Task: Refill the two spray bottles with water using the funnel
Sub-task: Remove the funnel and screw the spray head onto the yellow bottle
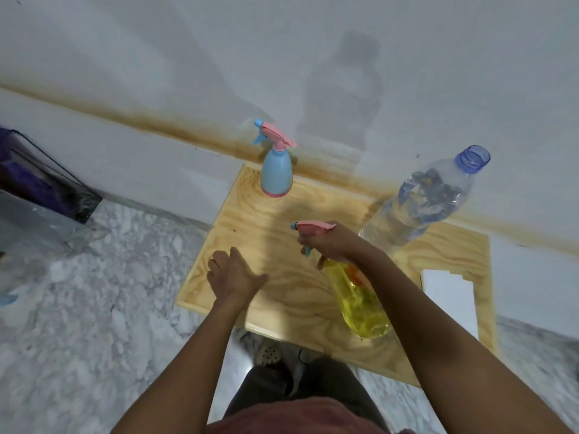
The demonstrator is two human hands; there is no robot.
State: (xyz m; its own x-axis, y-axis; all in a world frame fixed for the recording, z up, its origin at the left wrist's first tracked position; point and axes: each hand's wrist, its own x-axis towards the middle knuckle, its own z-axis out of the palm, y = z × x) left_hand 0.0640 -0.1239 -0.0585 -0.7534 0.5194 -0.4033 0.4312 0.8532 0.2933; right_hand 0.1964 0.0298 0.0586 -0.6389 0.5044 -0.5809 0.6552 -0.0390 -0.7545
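Fingers (321, 263) of right hand (333, 245) are curled round the neck of the yellow spray bottle (360, 302), just under its pink trigger head (313, 227). The head sits on the bottle with its nozzle pointing to 9 o'clock. The bottle's base is on the wooden worktop (297, 296) at about 5 o'clock, near the front edge. The body is translucent, and an orange patch shows through the upper part. Can't tell what that is.

Left hand (235, 274) holds nothing. It is palm down over the worktop at 8 o'clock, fingers (219, 260) straight and loosely spread, thumb out toward 3 o'clock. Can't tell if it touches the wood.

Blue spray bottle (276, 173) stands upright at the 11 o'clock corner by the wall, pink-and-blue head on, well apart from both hands.

Clear water bottle (423, 205) is at 2 o'clock, with its blue neck uncapped and water in the lower part. It stands just beyond the right wrist, not touching it.

White rectangular patch (448, 292) sits at 4 o'clock on the worktop. Marble floor (94, 308) surrounds it. The wall (156, 57) has a brown stain band along its base. A dark bin (47, 183) sits on the floor at far 9 o'clock.
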